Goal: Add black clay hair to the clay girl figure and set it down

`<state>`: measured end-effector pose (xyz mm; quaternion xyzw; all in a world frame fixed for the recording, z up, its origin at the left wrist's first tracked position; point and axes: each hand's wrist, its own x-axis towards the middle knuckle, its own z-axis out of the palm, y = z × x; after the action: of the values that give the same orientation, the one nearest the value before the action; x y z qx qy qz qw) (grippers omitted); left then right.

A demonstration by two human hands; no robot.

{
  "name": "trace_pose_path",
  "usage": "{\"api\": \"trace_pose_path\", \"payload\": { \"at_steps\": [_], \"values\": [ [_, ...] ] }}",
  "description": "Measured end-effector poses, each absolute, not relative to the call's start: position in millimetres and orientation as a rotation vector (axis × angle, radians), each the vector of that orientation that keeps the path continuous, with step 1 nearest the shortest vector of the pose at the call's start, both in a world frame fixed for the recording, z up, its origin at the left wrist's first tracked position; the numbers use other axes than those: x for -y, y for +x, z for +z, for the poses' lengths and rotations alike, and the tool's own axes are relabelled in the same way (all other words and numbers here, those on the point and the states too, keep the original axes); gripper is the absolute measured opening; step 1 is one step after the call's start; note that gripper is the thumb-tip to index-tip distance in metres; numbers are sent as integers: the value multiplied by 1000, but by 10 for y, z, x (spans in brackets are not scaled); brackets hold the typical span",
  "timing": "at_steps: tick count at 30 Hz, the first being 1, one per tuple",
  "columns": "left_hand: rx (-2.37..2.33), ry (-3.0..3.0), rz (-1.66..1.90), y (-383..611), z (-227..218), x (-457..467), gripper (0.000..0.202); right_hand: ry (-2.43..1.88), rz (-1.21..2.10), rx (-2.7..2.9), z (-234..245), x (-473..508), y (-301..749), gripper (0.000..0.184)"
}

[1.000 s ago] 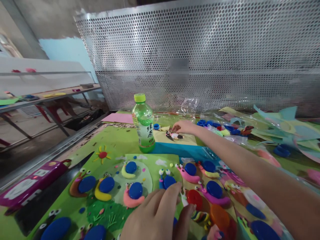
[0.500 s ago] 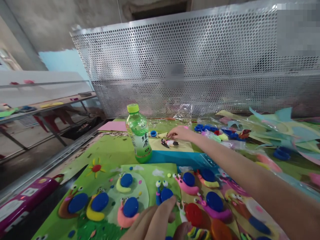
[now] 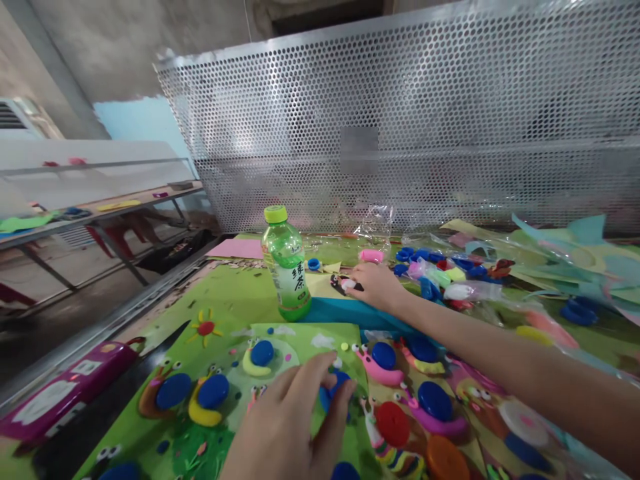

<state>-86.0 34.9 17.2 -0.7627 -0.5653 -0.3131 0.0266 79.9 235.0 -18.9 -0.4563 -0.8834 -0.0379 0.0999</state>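
My left hand point(image 3: 293, 413) reaches up over a green picture board point(image 3: 305, 333). Its thumb and fingers curl round the blue cap shell of a clay snail point(image 3: 334, 392), partly covering the snail. Farther off, my right hand point(image 3: 379, 287) is closed at the lower end of a small black-and-white figure point(image 3: 345, 284) lying on pale yellow paper. Its fingertips are partly hidden. Around my left hand, more clay snails with cap shells sit on the board: a yellow one point(image 3: 206, 400), a brown one point(image 3: 163, 397) and a pink one point(image 3: 377, 367).
A green tea bottle point(image 3: 287, 267) stands upright behind the board. A purple case point(image 3: 70, 387) lies at left. Blue caps and plastic bags point(image 3: 450, 277) and paper cut-offs point(image 3: 575, 260) are heaped at right. A perforated metal panel point(image 3: 310, 133) closes off the back.
My left hand has moved up and its fingers now surround the blue snail. My right hand has come down from the paper's far edge to the small figure. The view has shifted slightly.
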Motion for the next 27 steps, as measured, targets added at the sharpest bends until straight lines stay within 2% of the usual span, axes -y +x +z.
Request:
{"api": "trace_pose_path", "payload": {
  "at_steps": [7,18,27],
  "values": [
    [1768,-2287,-1076,-939,195,-431,16,-1396,-140,2508,-193,-2230,801,27],
    [1751,-2301,-1073,-940,166,-437,19,-1444,193,2500,-223,-2366,782,25],
    [1730,-2330,-1120,-938,176,-375,20,-1481,309,2577,-201,-2444,790,24]
  ]
}}
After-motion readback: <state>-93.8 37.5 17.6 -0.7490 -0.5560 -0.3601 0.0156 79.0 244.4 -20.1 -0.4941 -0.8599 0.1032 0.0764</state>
